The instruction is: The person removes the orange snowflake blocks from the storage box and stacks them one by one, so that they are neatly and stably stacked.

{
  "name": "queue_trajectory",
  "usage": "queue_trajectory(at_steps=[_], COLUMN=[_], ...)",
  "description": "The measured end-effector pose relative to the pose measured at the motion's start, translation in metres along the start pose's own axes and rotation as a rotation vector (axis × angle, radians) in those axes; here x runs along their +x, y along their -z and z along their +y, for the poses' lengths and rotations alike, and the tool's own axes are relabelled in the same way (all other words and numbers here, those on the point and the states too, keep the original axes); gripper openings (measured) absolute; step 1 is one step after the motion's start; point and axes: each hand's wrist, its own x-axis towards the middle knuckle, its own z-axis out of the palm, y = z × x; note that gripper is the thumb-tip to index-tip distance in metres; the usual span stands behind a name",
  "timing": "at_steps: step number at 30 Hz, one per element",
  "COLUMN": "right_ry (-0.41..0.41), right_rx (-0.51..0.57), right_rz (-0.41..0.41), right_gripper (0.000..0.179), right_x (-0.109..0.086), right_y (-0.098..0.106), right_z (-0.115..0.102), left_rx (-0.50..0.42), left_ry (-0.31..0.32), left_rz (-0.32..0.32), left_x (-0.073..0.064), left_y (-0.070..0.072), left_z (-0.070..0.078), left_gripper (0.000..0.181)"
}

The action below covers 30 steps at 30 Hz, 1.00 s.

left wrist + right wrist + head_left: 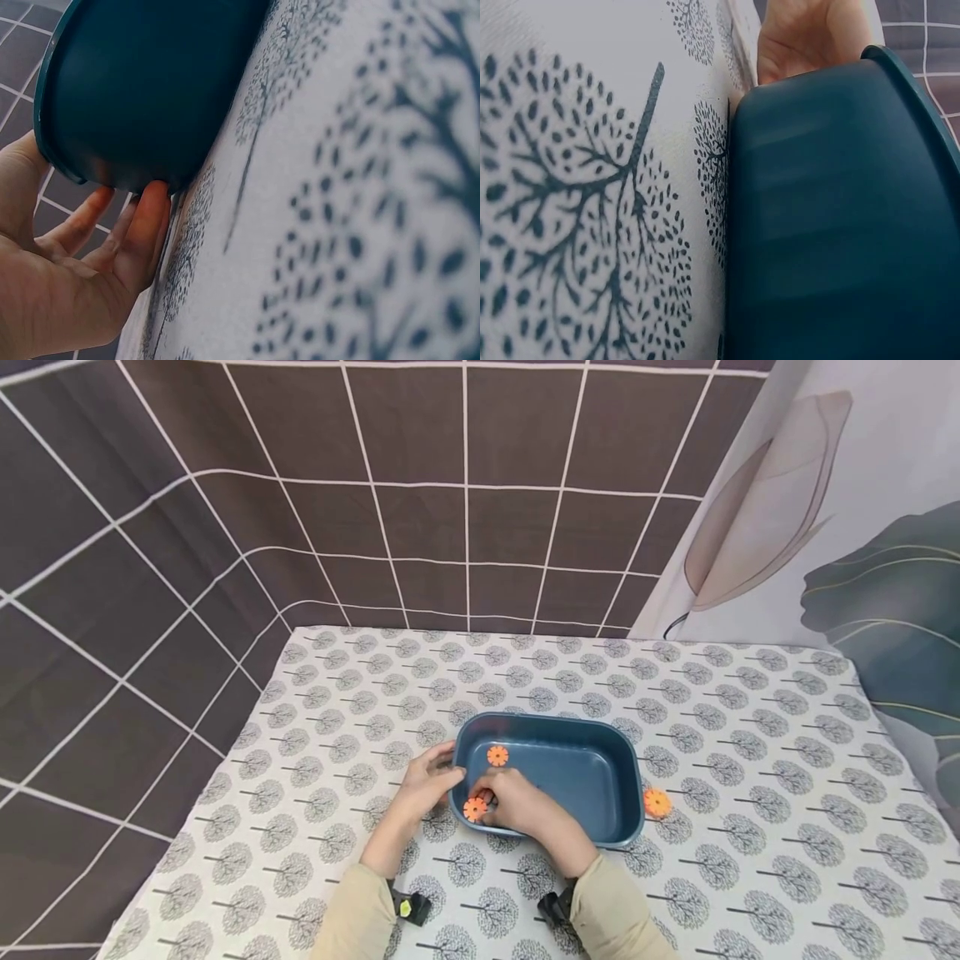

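Observation:
A dark blue plastic basin (570, 785) stands on the cloth. My left hand (426, 783) grips its left end, with the thumb at the rim (43, 112) and the fingers (142, 232) against the outer wall. Inside the basin's near left corner, my right hand (517, 802) pinches an orange notched disc (475, 809). Another orange notched disc (497, 756) lies farther back in the basin, apart from the hand. In the right wrist view, the basin's outer wall (832, 217) hides the right fingers.
Outside the basin, by its right end, lies another orange disc (657, 803). White cloth with a tree print (750, 752) covers the table. Dark gridded fabric (517, 527) hangs behind and to the left, a pale leaf-patterned curtain (787, 527) at the right.

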Motion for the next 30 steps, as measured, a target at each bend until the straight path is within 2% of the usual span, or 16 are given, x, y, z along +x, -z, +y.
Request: queue_trajectory(at_steps=[10, 17, 20, 30], right_ry=[-0.041, -0.041, -0.034, 0.006], right_rx=[-0.011, -0.042, -0.056, -0.152], right_rz=[-0.063, -0.082, -0.082, -0.077], right_gripper=[0.032, 0.032, 0.032, 0.032], right_x=[0.001, 0.001, 0.001, 0.004], right_y=[0.002, 0.003, 0.003, 0.002], right_z=[-0.004, -0.005, -0.005, -0.003], left_rx=[-0.013, -0.003, 0.000, -0.006], left_ry=[0.008, 0.012, 0.014, 0.003], left_rz=[-0.016, -0.019, -0.020, -0.027], left_x=[-0.002, -0.020, -0.025, -0.022], left_y=[0.000, -0.002, -0.003, -0.001], left_z=[0.004, 0.028, 0.034, 0.031], left_gripper=[0.057, 0.056, 0.055, 0.056])
